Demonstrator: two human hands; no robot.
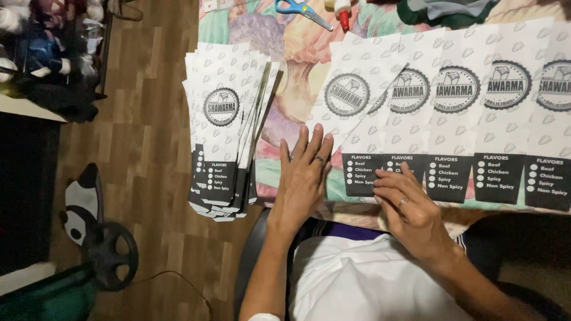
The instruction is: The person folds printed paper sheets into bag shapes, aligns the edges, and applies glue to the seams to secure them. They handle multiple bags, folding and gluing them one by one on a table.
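Observation:
My left hand (304, 177) lies flat, fingers spread, on the lower left edge of a white printed paper sheet (357, 89) with a round dark emblem and a black bottom panel. My right hand (405, 205) has its fingers curled and pressing on that sheet's black panel (360, 178). Both hands wear a ring. This sheet is folded along a diagonal crease and overlaps a row of several matching sheets (493, 119) running to the right. A fanned stack of the same sheets (223, 125) lies to the left of my left hand.
A colourful patterned cloth (297, 53) covers the work surface. Blue-handled scissors (303, 10) and a red-tipped glue bottle (343, 13) lie at the far edge. Dark green fabric (443, 12) sits top right. Wooden floor (148, 148), a panda toy (80, 205) and a black wheel (110, 255) are left.

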